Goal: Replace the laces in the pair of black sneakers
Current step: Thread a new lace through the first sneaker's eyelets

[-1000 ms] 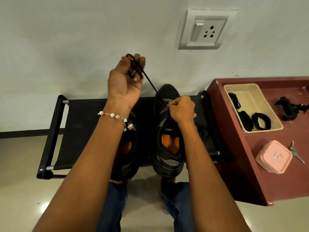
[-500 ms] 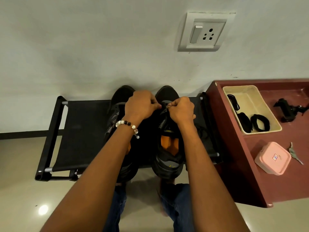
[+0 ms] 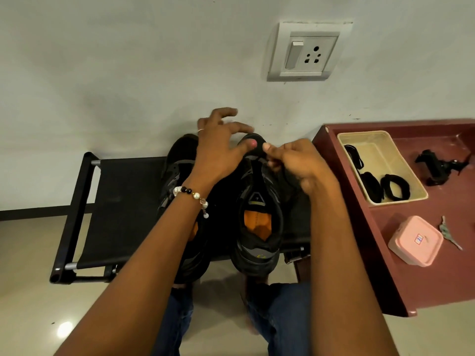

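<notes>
1. two black sneakers sit side by side on a black fabric shoe rack (image 3: 120,201), toes toward the wall at 12 o'clock.
2. the right sneaker (image 3: 259,227) shows an orange insole; the left sneaker (image 3: 180,160) is partly hidden under the forearm.
3. the left hand (image 3: 218,150) hovers over the toes, fingers spread and loose, holding nothing.
4. the right hand (image 3: 298,165) is curled over the right sneaker's toe end, pinching a black lace (image 3: 289,178).
5. at 3 o'clock a maroon worktop (image 3: 437,278) carries a beige tray (image 3: 380,140) with coiled black laces (image 3: 394,187), a pink box (image 3: 415,244) and keys (image 3: 448,233).
</notes>
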Demonstrator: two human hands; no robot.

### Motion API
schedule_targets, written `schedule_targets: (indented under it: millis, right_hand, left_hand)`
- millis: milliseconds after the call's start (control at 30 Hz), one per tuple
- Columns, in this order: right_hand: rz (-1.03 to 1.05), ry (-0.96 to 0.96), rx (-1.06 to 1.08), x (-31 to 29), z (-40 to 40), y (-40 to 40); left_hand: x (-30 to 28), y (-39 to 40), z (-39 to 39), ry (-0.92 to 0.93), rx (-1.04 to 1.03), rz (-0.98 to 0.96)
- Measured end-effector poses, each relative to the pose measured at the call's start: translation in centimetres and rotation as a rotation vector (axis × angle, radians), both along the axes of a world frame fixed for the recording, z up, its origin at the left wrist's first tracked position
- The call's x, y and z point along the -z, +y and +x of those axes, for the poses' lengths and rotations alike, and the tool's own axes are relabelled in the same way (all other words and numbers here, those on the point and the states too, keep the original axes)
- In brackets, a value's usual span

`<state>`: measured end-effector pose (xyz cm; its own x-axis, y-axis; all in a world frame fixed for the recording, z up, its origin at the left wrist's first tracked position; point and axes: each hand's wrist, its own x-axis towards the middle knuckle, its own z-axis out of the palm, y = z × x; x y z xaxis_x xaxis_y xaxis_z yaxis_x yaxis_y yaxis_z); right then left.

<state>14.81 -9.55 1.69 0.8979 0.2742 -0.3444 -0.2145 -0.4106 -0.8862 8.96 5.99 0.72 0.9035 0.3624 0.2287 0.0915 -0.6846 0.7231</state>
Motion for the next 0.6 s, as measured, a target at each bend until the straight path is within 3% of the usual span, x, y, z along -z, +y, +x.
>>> schedule_targets:
  millis: [100,200,367,467,533,600]
  right_hand:
    - [0.151,-0.04,-0.123,-2.2,-0.5,-1.2]
    - [0.159,-0.13,-0.147,-2.8,-0.4,-2.3]
    - [-0.007,-0.197,0.03,-0.8,1.2,-5.0]
    - [-0.087,-0.241,0.081,0.0,1.8,-6.1]
    - [-0.089,-0.253,0.029,-0.3,1.6,-5.7]
    - [-0.073,-0.261,-0.059,-1.0,0.8,-4.5]
  left_hand:
    - [0.3,-1.7,0.4,0.028,0.195,0.049]
    - [0.5,-2.3,0.5,0.044,0.21,-0.049]
    - [0.8,-0.6,0.1,0.035,-0.184,-0.38]
    - [1.7,0.7,0.0,0.082,-0.293,-0.221]
    - [1.4,0.5,0.2,0.109,-0.168,-0.047]
    - [0.4,-0.9,0.4,0.066,0.049,0.007]
